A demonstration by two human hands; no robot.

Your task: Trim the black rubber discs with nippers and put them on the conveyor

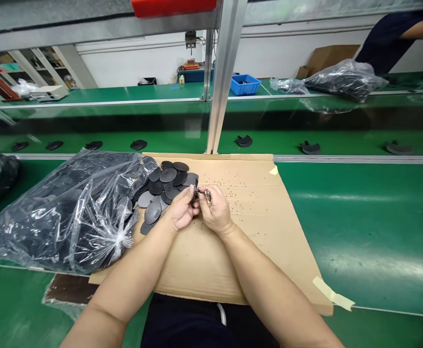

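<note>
Above a cardboard sheet, my left hand pinches a black oval plastic piece, turned edge-on to me. My right hand is closed around a small shiny metal tool whose kind I cannot make out. The fingertips of both hands meet at the black piece, and they hide part of it. Just left of my hands lies a loose heap of flat black oval pieces. Tiny dark bits are scattered over the cardboard to the right.
A large clear plastic bag of black pieces fills the left side. Behind the cardboard stands a metal post. Black parts lie spaced along a green belt. Farther back are a blue bin and a person's arm.
</note>
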